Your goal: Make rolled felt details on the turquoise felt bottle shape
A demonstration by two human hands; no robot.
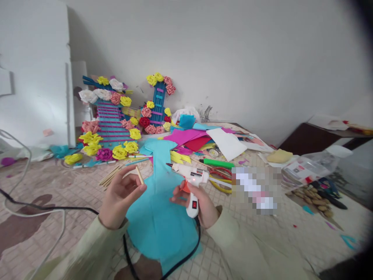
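Note:
Between the thumb and fingers of my left hand (121,196) is a short thin wooden stick (140,175), held upright with a slight tilt. My right hand (202,204) grips a white hot glue gun (190,174) by its handle, its dark nozzle pointing left toward the stick but apart from it. A glue stick (220,181) pokes out of the gun's back, and a black cord runs down from the handle. Beneath both hands lies a large turquoise paper cutout (163,217). More wooden sticks (112,175) rest on the table behind my left hand.
Two stick frames covered with paper flowers (109,120) (158,103) lean at the back wall. Coloured paper sheets (186,138), a green marker (218,163) and scissors (220,186) lie behind the glue gun. Peanuts (314,200) sit at the right; cables (58,210) cross the left side.

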